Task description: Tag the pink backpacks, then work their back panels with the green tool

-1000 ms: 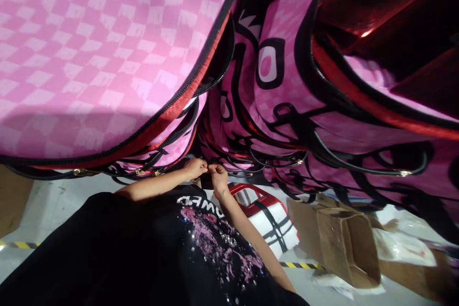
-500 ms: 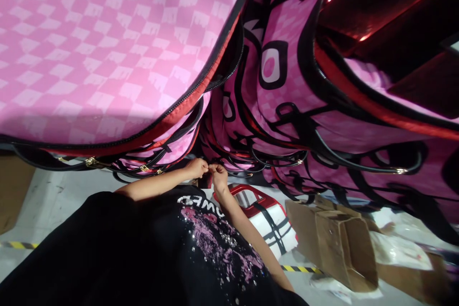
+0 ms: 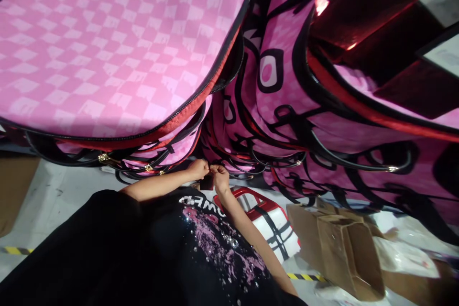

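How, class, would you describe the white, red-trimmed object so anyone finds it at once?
Start from the pink checkered bags filling the picture's top. Below them, look between the person's right forearm and the open brown cardboard box. There, the white object with red trim stands apart from the box by its crossing black bands.

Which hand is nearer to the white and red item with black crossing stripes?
Right. The right hand is just up and to the left of the item in the picture; the left hand is farther left.
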The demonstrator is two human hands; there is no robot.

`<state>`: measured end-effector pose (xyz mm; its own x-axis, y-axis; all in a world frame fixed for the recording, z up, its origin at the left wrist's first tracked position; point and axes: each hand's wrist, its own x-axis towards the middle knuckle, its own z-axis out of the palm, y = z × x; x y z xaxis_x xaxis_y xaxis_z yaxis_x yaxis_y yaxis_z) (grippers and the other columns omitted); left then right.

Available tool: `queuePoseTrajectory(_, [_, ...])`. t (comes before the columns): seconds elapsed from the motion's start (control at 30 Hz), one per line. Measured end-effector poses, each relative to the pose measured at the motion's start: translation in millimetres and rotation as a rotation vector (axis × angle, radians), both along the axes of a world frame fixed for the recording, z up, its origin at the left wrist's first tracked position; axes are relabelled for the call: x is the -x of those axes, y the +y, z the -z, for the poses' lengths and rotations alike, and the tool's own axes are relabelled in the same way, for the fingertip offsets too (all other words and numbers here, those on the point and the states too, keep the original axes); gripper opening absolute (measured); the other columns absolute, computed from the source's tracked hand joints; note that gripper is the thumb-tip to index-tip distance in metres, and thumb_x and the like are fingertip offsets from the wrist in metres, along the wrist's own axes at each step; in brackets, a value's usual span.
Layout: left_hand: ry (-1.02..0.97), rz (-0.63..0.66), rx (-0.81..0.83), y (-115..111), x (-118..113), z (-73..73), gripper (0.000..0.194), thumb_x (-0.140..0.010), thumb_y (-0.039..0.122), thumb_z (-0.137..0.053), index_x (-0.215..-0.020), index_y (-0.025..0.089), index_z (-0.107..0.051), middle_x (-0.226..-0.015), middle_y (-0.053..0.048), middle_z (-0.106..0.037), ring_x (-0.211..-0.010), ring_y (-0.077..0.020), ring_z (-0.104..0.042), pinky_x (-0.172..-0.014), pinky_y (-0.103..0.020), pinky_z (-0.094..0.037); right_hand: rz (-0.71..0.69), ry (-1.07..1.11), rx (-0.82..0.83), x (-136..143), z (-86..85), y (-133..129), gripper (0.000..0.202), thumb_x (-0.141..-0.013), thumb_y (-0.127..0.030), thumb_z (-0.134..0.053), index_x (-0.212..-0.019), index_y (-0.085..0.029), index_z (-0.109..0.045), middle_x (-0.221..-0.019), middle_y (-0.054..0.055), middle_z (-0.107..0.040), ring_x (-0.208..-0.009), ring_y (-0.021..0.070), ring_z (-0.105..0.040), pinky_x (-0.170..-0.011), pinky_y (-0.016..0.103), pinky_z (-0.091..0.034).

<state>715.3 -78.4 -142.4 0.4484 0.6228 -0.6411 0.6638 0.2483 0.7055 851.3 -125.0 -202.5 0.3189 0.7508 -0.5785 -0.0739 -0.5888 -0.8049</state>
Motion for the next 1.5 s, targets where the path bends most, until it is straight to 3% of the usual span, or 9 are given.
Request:
queuePoseTrajectory(0.13, [-0.009,-0.049,-0.114,1.0,2.2,0.8,0.025,-0.092,0.036,-0.059,-0.096,0.012,-0.065,-0.089,-0.003,-0.067,-0.081,-0.013,-0.064,-0.077,-0.031,-0.055,0.011,0.017,0.033,-2.2,-2.3,1.8,0.022,-0.093,-0.034,-0.059,-0.096,-0.013,-0.062,-0.086,0.0,-0.063,-0.069,0.0095,-0.06,-0.062,0.025,-0.053])
queuePoseTrajectory(0.27, [0.017,-0.14,-0.284,1.7,13.5,-1.8,0.016,-0.09,0.03,-0.061,-0.092,0.018,-0.071,-0.106,-0.005,-0.069,-0.104,-0.0169,-0.062,-0.09,-0.028,-0.047,0.016,0.04,0.082,-4.6,-5.8,1.2,0.02,-0.093,-0.033,-0.06,-0.094,-0.013,-0.061,-0.082,-0.001,-0.062,-0.065,0.0082,-0.058,-0.059,0.023,-0.051])
queuePoseTrajectory(0.37, [0.017,-0.154,-0.335,1.7,19.5,-1.8,0.019,-0.091,0.03,-0.057,-0.093,0.019,-0.072,-0.105,-0.007,-0.07,-0.101,-0.0179,-0.063,-0.087,-0.027,-0.046,0.009,0.066,0.111,-6.7,-10.0,0.8,0.02,-0.093,-0.032,-0.06,-0.094,-0.013,-0.061,-0.081,-0.001,-0.061,-0.063,0.0077,-0.057,-0.057,0.022,-0.05])
queuePoseTrajectory(0.6, [-0.244,0.031,-0.314,-4.8,17.1,6.3,0.018,-0.081,0.011,-0.063,-0.09,0.021,-0.074,-0.089,0.001,-0.074,-0.083,-0.0108,-0.066,-0.078,-0.018,-0.046,-0.038,0.142,0.149,-10.3,-21.2,2.2,0.02,-0.094,-0.033,-0.059,-0.094,-0.013,-0.061,-0.078,-0.002,-0.06,-0.059,0.0064,-0.054,-0.053,0.02,-0.048])
queuePoseTrajectory(0.77, [-0.33,0.006,-0.347,-7.1,14.9,-0.8,0.015,-0.085,0.019,-0.061,-0.089,0.02,-0.075,-0.103,-0.003,-0.071,-0.095,-0.0127,-0.064,-0.086,-0.021,-0.045,-0.06,0.185,0.139,-17.0,-30.2,3.0,0.02,-0.093,-0.033,-0.06,-0.092,-0.013,-0.061,-0.078,-0.002,-0.061,-0.06,0.0073,-0.056,-0.057,0.022,-0.05])
queuePoseTrajectory(0.83, [-0.348,-0.004,-0.331,-6.5,12.9,-4.2,0.014,-0.085,0.022,-0.062,-0.09,0.02,-0.075,-0.096,-0.002,-0.072,-0.086,-0.0112,-0.064,-0.081,-0.019,-0.045,-0.062,0.191,0.141,-20.2,-33.3,2.1,0.02,-0.092,-0.033,-0.061,-0.092,-0.013,-0.062,-0.079,-0.001,-0.062,-0.063,0.0082,-0.058,-0.059,0.023,-0.051])
queuePoseTrajectory(0.93, [-0.335,-0.028,-0.295,-5.5,10.4,-2.9,0.017,-0.086,0.023,-0.06,-0.093,0.019,-0.075,-0.083,0.0,-0.073,-0.071,-0.0091,-0.063,-0.072,-0.018,-0.045,-0.051,0.185,0.148,-22.5,-35.3,-0.1,0.02,-0.093,-0.033,-0.06,-0.096,-0.013,-0.062,-0.084,0.0,-0.063,-0.068,0.0093,-0.06,-0.061,0.024,-0.053])
queuePoseTrajectory(1.13, [-0.182,-0.099,-0.254,-5.3,12.6,9.1,0.022,-0.085,0.023,-0.054,-0.089,0.017,-0.075,-0.078,-0.001,-0.073,-0.073,-0.0125,-0.064,-0.067,-0.02,-0.043,0.01,0.137,0.141,-13.0,-29.8,-2.6,0.019,-0.093,-0.032,-0.06,-0.096,-0.013,-0.061,-0.083,-0.001,-0.062,-0.065,0.008,-0.058,-0.057,0.022,-0.051])
queuePoseTrajectory(1.5, [-0.108,-0.07,-0.181,-3.2,8.1,5.9,0.022,-0.085,0.025,-0.053,-0.08,0.017,-0.074,-0.071,0.001,-0.07,-0.068,-0.0119,-0.06,-0.066,-0.021,-0.042,0.029,0.094,0.07,-4.9,-25.7,-3.4,0.02,-0.092,-0.031,-0.061,-0.085,-0.013,-0.059,-0.069,-0.005,-0.056,-0.053,0.0047,-0.049,-0.047,0.017,-0.042])
